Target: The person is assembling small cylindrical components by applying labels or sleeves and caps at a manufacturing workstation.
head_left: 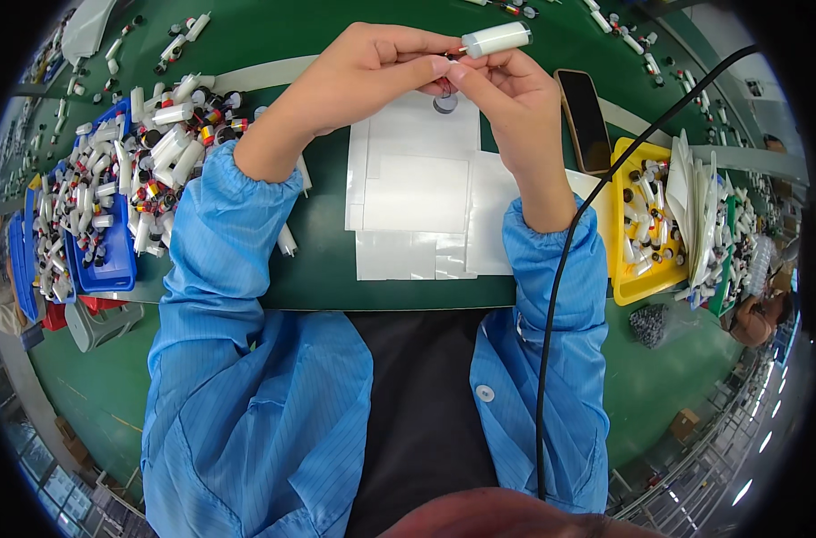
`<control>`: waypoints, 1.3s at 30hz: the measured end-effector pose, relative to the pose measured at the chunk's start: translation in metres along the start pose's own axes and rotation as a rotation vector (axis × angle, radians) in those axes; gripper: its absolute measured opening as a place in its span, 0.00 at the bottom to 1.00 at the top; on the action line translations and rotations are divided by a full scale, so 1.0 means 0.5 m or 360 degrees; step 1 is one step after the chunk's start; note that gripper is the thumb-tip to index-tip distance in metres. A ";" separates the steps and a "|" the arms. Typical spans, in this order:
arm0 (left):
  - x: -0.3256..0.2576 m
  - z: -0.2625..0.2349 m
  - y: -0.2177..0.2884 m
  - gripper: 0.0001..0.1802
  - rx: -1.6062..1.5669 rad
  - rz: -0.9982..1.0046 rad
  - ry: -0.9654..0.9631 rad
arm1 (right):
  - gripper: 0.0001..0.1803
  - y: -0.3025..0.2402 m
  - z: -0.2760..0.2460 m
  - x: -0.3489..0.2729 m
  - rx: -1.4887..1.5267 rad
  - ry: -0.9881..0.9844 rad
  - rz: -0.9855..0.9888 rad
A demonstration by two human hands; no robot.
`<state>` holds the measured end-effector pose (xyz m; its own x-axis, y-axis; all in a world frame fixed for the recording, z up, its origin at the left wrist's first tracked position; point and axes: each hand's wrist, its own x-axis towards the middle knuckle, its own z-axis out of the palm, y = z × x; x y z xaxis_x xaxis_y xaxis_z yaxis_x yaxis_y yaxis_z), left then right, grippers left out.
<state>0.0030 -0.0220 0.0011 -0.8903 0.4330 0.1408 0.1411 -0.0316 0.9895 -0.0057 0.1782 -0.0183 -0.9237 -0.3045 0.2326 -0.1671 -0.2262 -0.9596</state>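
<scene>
My left hand and my right hand meet over the far side of the table, fingertips pinched close together. Above the right hand's fingers lies a white cylinder in a clear sleeve, tilted slightly and gripped by that hand. Between the two thumbs shows a tiny white piece; most of it is covered by the fingers. Thin red and dark wires run down from there to a small grey disc, which hangs over white sheets. What my left fingers pinch is too small and hidden to name.
Heaped cylinders and wired parts cover the left, spilling around blue trays. At right lie a phone and a yellow tray of similar parts. A black cable crosses in front of my right sleeve.
</scene>
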 end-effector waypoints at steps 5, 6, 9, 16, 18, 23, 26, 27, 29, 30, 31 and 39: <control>0.004 0.007 -0.004 0.22 -0.0215 0.0011 -0.0066 | 0.11 0.020 -0.017 0.005 0.0104 -0.0095 -0.0170; 0.003 0.010 -0.002 0.22 -0.0259 0.0035 -0.0056 | 0.12 0.021 -0.012 0.004 0.0184 -0.0079 -0.0178; -0.003 0.020 0.005 0.22 -0.0383 0.0094 -0.0084 | 0.16 0.028 -0.008 0.001 0.0780 -0.0058 0.0162; 0.007 -0.063 0.079 0.15 0.0231 -0.0105 0.0646 | 0.09 0.051 -0.001 -0.048 -0.0515 -0.0204 0.0231; 0.005 -0.194 0.048 0.22 0.1053 -0.0122 0.0598 | 0.08 0.022 0.042 -0.088 -0.1242 -0.0663 -0.0094; 0.063 -0.328 0.021 0.31 0.2339 -0.0775 0.0196 | 0.12 0.041 0.078 -0.133 -0.1715 -0.0824 -0.0109; 0.152 -0.268 -0.035 0.31 0.2263 -0.0135 0.0192 | 0.11 0.046 0.073 -0.136 -0.1599 -0.0676 -0.0147; 0.183 -0.242 -0.053 0.32 0.2093 -0.0185 0.0150 | 0.09 0.039 0.076 -0.137 -0.1559 -0.0652 -0.0159; 0.264 -0.202 -0.141 0.32 0.1927 -0.0108 0.0146 | 0.10 0.054 0.073 -0.139 -0.1638 -0.0737 -0.0197; 0.288 -0.189 -0.189 0.32 0.1947 0.0009 0.0195 | 0.10 0.056 0.074 -0.139 -0.1675 -0.0784 -0.0221; 0.309 -0.153 -0.210 0.31 0.2095 -0.0021 0.0264 | 0.12 0.052 0.069 -0.138 -0.1669 -0.0752 -0.0282; 0.254 -0.097 -0.088 0.21 0.0894 -0.0034 0.0559 | 0.13 0.042 0.076 -0.131 -0.1649 -0.0689 -0.0185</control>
<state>-0.1371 -0.0091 -0.0232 -0.9702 0.1060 0.2179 0.2417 0.4894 0.8379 0.0645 0.1581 -0.0478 -0.7201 -0.6724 0.1713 -0.6361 0.5410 -0.5502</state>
